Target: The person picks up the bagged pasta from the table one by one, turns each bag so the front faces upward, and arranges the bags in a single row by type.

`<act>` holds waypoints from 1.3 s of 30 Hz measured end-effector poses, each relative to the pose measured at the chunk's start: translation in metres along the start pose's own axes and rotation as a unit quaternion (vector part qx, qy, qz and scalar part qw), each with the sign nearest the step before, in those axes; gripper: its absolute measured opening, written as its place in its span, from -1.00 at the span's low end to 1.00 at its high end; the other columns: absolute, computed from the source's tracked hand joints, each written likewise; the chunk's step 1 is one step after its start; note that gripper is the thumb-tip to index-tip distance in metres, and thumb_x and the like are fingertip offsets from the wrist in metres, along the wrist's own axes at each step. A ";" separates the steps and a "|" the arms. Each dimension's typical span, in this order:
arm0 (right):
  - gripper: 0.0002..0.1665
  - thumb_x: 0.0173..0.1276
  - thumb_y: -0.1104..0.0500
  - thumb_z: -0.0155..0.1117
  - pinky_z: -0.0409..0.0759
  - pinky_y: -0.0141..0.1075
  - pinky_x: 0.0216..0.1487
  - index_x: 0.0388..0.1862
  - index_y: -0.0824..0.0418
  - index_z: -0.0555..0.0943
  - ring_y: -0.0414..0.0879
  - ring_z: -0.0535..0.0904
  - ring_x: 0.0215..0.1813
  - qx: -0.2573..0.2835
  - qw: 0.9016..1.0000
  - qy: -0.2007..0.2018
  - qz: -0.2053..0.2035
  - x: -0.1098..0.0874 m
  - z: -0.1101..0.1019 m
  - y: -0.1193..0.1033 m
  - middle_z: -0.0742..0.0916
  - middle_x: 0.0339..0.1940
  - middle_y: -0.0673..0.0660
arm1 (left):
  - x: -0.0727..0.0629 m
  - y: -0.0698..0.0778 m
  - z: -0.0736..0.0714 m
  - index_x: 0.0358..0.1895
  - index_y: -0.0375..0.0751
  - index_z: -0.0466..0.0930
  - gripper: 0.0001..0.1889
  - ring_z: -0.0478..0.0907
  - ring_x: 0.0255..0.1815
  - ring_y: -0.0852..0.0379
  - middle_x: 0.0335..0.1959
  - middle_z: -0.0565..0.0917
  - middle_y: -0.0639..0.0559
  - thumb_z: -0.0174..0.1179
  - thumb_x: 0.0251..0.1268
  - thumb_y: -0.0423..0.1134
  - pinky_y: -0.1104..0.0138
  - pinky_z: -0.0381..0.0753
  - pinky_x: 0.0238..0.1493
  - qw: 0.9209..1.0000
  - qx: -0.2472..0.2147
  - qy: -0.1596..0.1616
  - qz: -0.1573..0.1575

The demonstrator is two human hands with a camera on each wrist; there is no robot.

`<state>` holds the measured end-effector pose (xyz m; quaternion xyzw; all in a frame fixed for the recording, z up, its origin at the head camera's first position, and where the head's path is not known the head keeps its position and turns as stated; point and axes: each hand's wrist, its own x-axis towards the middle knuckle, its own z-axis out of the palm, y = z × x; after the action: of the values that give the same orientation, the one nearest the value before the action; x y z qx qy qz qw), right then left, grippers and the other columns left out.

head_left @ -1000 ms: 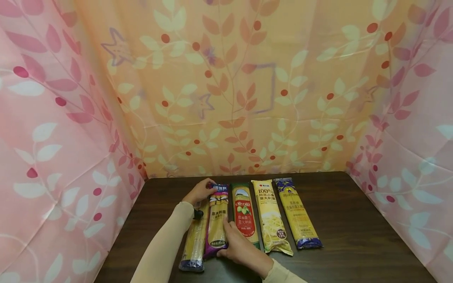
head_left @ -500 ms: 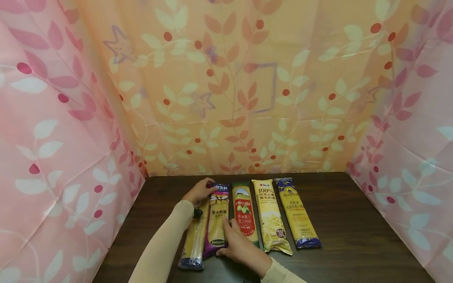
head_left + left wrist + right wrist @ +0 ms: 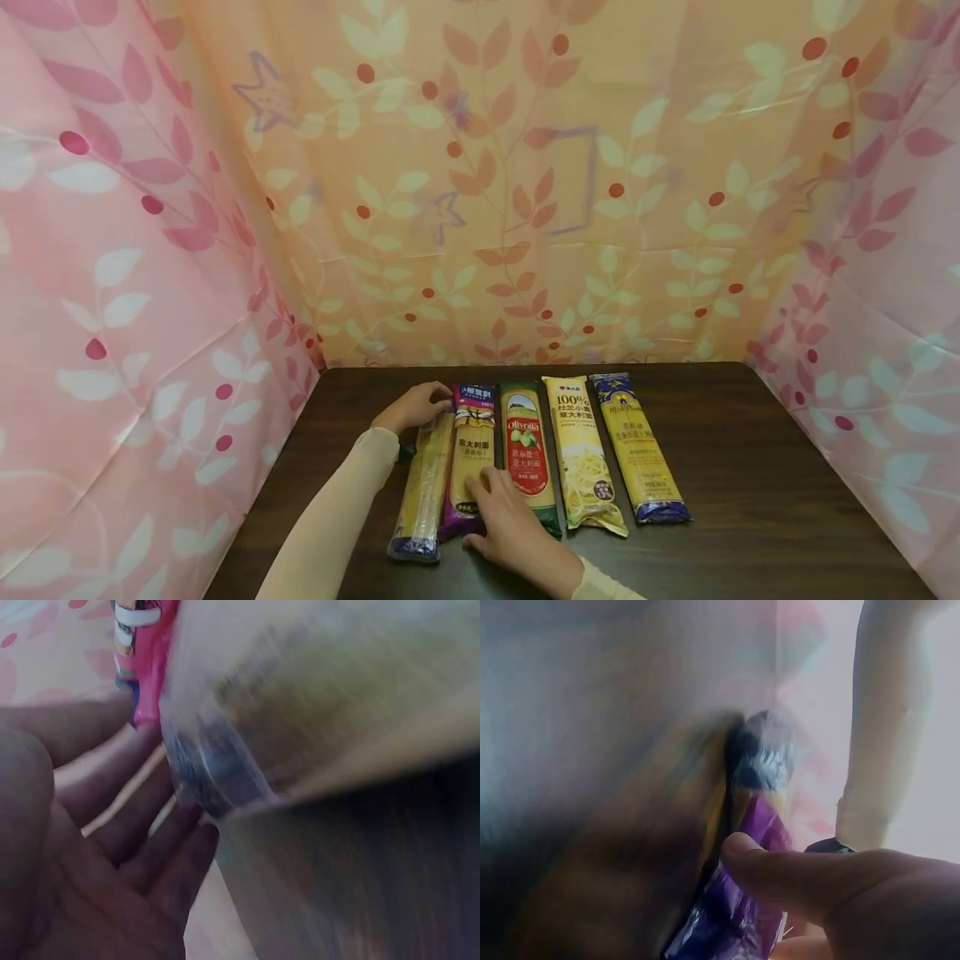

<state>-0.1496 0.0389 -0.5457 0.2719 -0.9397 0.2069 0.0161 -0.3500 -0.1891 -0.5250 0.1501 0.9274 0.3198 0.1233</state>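
Observation:
Five long pasta packets lie side by side on the dark table. My left hand (image 3: pixel 412 407) is at the far end of the leftmost clear packet (image 3: pixel 422 492), its fingers extended in the left wrist view beside the packet's blue end (image 3: pixel 225 769). Just right of it lies the purple-edged pasta packet (image 3: pixel 472 442). Over that packet's near end rests my right hand (image 3: pixel 517 529), fingers loosely spread; its thumb touches or nearly touches the purple wrapper (image 3: pixel 761 825) in the right wrist view. The near end is partly hidden by this hand.
To the right are a green and red packet (image 3: pixel 528 450), a pale yellow packet (image 3: pixel 585 458) and a yellow and blue packet (image 3: pixel 645 450). The brown table (image 3: pixel 765 483) is bounded by floral curtains (image 3: pixel 525 208) at the back and sides.
My left hand has drawn left off the purple packet's top corner. The right hand has loosened from its hold at that packet's near end. The head view has shifted slightly.

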 end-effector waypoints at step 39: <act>0.37 -0.12 -0.79 0.43 0.44 -0.04 0.43 0.41 0.16 0.60 0.03 0.41 0.36 -0.136 0.989 -0.002 -0.053 0.021 0.028 -0.030 0.50 0.35 0.15 | -0.019 -0.028 -0.004 0.38 -0.17 0.61 -0.54 0.46 0.45 -0.30 0.37 0.57 -0.26 0.33 0.58 -0.04 -0.20 0.46 0.41 0.997 0.060 0.000 0.038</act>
<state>-0.1497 -0.0056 -0.5565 0.3170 -0.9434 0.0757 0.0623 -0.3397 -0.2192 -0.5367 0.1926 0.9384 0.2679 0.1022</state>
